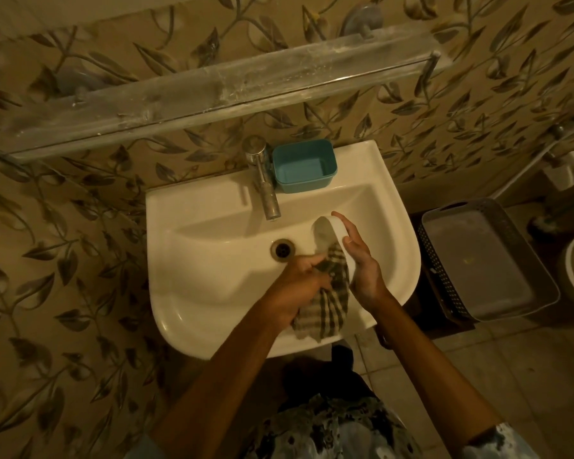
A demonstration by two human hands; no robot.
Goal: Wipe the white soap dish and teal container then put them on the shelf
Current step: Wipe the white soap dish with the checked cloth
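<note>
Forearms point(232, 369) in over the basin, dish wipe under way.
Left hand point(298, 279) clenched around checked cloth point(325, 306), bunched end pushed into white soap dish point(337, 226); right hand point(361, 260) grasps the dish on edge, tilted, above sink point(192, 207) bowl. Suggest: keep the dish over the bowl so drips land there, rotate it against the cloth, work the corners and underside, firm grip as wet plastic likely slips. Teal container point(303, 165) sits on the back ledge just beside tap point(265, 180), not yet handled. Shelf point(179, 94) on the wall above, bare.
</note>
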